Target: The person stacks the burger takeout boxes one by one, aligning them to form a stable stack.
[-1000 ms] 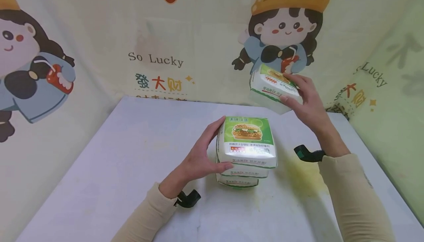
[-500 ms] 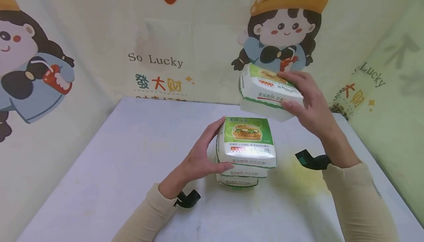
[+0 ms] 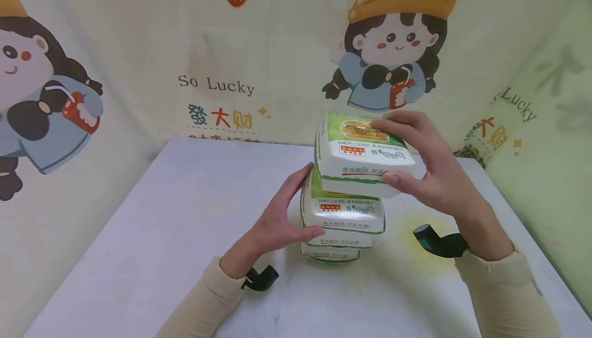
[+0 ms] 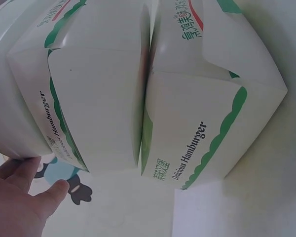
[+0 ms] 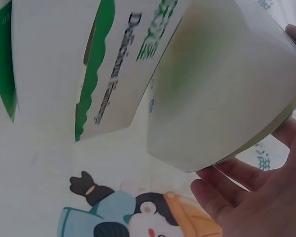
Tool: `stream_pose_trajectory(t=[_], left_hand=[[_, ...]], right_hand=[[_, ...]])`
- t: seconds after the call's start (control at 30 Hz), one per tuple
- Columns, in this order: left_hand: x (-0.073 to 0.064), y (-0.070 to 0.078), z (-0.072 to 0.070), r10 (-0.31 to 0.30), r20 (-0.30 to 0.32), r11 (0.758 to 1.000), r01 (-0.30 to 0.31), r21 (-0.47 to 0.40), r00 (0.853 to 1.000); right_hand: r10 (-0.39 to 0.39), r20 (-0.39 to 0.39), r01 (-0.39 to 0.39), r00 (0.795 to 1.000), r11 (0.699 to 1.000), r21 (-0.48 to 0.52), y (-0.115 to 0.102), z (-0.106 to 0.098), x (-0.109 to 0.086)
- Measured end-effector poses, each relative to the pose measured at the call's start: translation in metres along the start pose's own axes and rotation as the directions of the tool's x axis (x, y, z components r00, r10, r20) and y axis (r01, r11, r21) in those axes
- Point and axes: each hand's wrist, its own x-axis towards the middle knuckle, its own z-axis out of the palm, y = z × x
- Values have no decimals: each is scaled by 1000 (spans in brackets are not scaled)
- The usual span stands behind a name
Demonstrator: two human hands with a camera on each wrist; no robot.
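My right hand (image 3: 437, 179) grips a white and green paper hamburger box (image 3: 365, 166), thumb on its front and fingers over the top. That box hangs slightly tilted over the rear part of a stack of three like boxes. The stack's top box (image 3: 344, 217) has its green lid partly hidden behind the held one. At the left side of the stack, my left hand (image 3: 277, 225) steadies the top box, its thumb at the front and fingers toward the back. The left wrist view shows the lowest box (image 4: 202, 128). In the right wrist view, the held box's pale underside (image 5: 222, 94) appears.
The stack stands on a white table (image 3: 185, 199) with a yellowish patch (image 3: 425, 245) to its right. A cream cloth (image 3: 287, 60) printed with cartoon figures and lettering hangs behind and beside the table.
My right hand has brought its hamburger box leftward, down and nearer, so it now overlaps the stack's top box in the head view. My left hand and the stack stay in place.
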Motion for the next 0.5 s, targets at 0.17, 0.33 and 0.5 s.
stream_pose_trajectory(t=[0.17, 0.33, 0.5], left_hand=[[0, 1, -1, -4, -10, 1000, 4, 12, 1000], [-1, 1, -1, -18, -4, 1000, 18, -6, 1000], [-2, 0, -1, -20, 0, 1000, 20, -6, 1000]], right_hand=[[-17, 50, 18, 999, 1000, -5, -11, 3, -2], [-18, 81, 19, 997, 1000, -16, -14, 8, -7], [9, 103, -7, 995, 1000, -20, -11, 12, -13]])
